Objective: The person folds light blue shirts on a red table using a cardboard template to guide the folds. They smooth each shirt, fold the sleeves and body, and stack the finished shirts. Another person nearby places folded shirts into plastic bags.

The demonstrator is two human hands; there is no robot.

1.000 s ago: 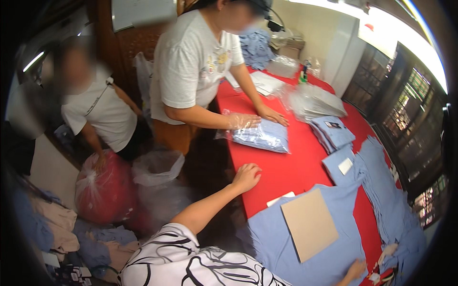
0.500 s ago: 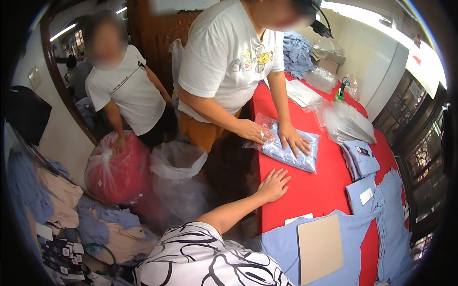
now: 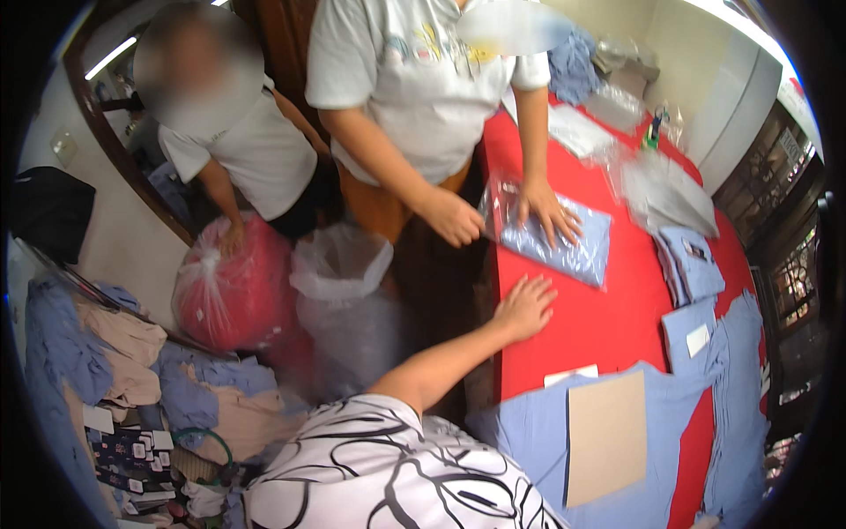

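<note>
Blue garment (image 3: pixel 527 436) lies under 1 tan board (image 3: pixel 608 441); your left hand (image 3: pixel 526 309) rests, fingers spread, on red tabletop (image 3: pixel 608 322); right hand unseen, can't tell.

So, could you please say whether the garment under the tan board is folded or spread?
Spread: the blue garment reaches past the tan board on both sides.
</note>
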